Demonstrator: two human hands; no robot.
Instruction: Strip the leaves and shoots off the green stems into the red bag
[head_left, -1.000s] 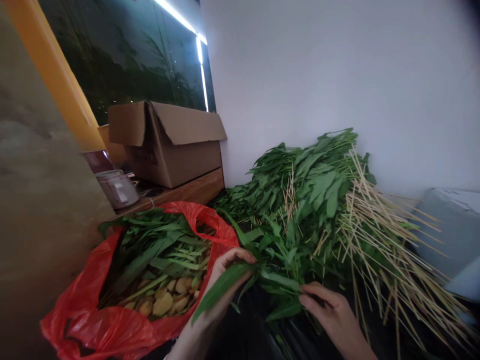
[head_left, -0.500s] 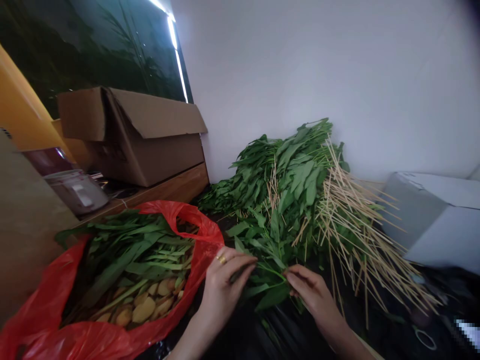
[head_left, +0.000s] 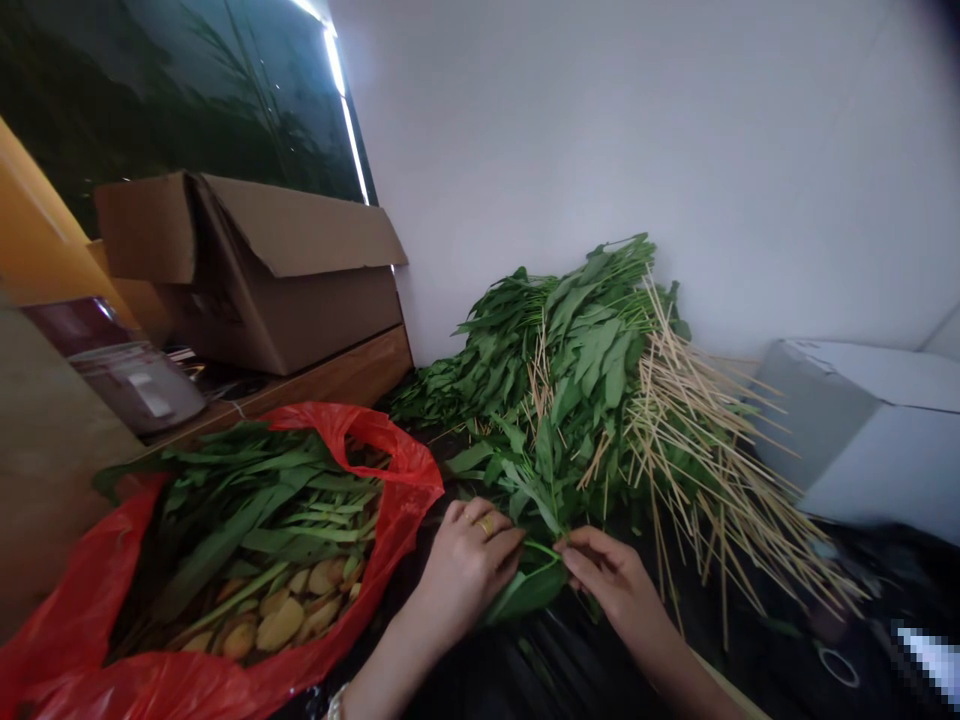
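Observation:
My left hand (head_left: 472, 562), with a ring on one finger, is closed around the leafy side of a green stem. My right hand (head_left: 613, 578) pinches the same water spinach stem (head_left: 541, 552) between thumb and fingertips, a short way to the right. Broad leaves (head_left: 531, 592) hang below the two hands. Just beyond lies a large heap of leafy greens (head_left: 592, 350), with many thin wooden sticks (head_left: 697, 430) spread over its right side. What sits inside my left fingers is partly hidden.
To the left stands an open red plastic bag (head_left: 420, 480) holding long leaves (head_left: 247, 510) and sliced pale pieces (head_left: 283, 622). A cardboard box (head_left: 315, 310) rests on a wooden ledge behind it. A white box (head_left: 847, 430) stands right, by black plastic sheeting (head_left: 540, 660).
My left hand has moved slightly right and down, its fingers closing over the leaves near my right hand. My right hand keeps its pinch on the stem. The view has shifted slightly.

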